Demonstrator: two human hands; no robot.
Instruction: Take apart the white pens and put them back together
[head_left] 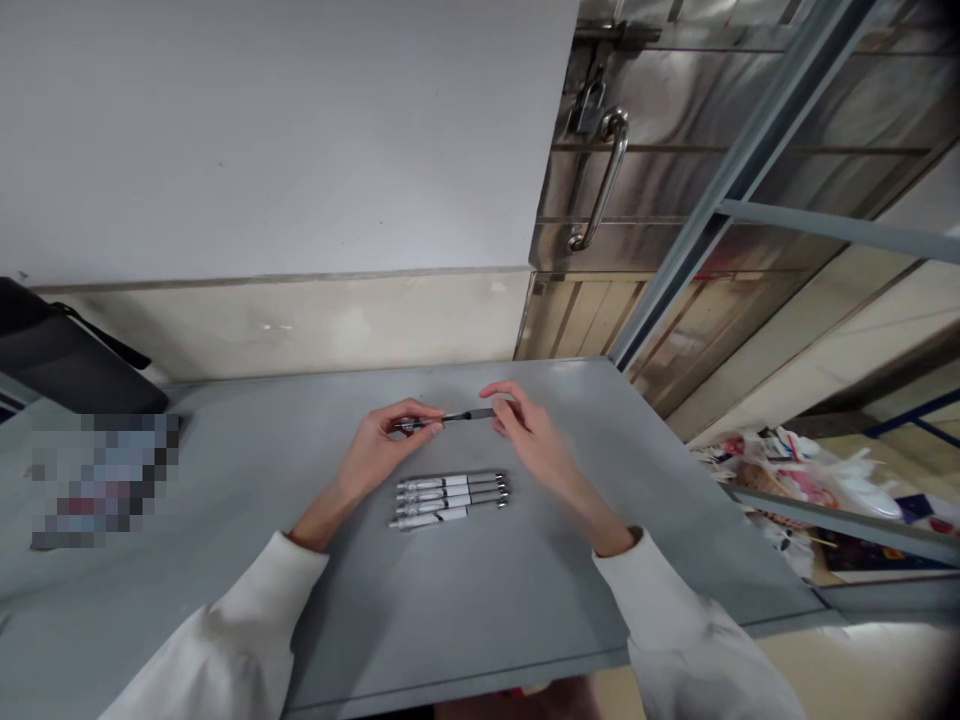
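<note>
A slim pen (456, 417) is held level above the grey table (525, 620), spanning both hands. My left hand (379, 445) pinches its left part, where a clear, shiny section shows behind the fingers. At the other end, thumb and fingers of my right hand (531, 430) close on a dark grey section, the index finger raised off it. Between the hands the pen has a thin portion and a black portion; whether its parts are joined there I cannot tell. Just below lie several white-and-clear pens (450, 497) side by side, their silver ends pointing right.
A black case (75, 350) with a strap stands at the back left, near a blurred-out flat item (109, 485). The wall (300, 325) borders the table's back. On the right rise a metal frame post (697, 245) and shelving with plastic bags (847, 485).
</note>
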